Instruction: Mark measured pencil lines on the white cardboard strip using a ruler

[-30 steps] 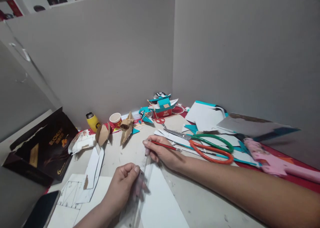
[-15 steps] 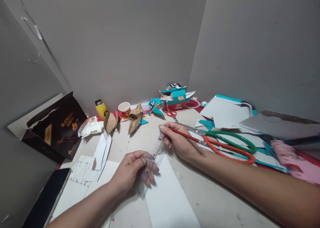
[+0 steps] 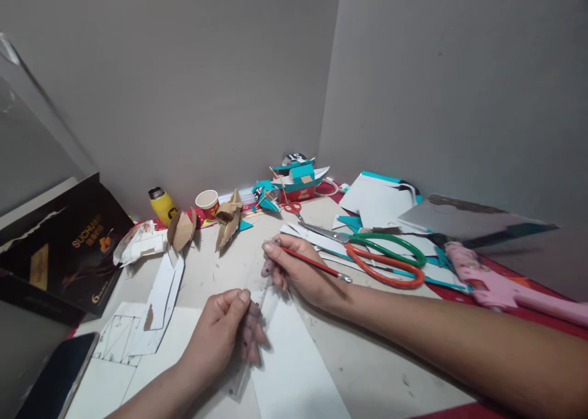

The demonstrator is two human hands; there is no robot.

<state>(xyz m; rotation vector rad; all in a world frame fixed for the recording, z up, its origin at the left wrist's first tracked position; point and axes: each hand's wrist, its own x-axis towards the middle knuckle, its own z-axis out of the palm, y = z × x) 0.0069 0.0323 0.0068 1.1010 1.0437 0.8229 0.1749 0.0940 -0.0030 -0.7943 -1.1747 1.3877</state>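
The left hand (image 3: 229, 327), reaching up from the lower left, pinches a clear ruler (image 3: 241, 370) between thumb and curled fingers, above the edge of a white paper sheet (image 3: 294, 364). The right hand (image 3: 298, 269), its forearm slanting in from the right, pinches the ruler's far end, a red pencil (image 3: 316, 263) lying across its fingers

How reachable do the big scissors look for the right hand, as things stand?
Probably yes: the scissors lie close beside the right hand, handles uncovered on top of the paper scraps. Its fingers, though, are taken up with the red pencil and the clear strip.
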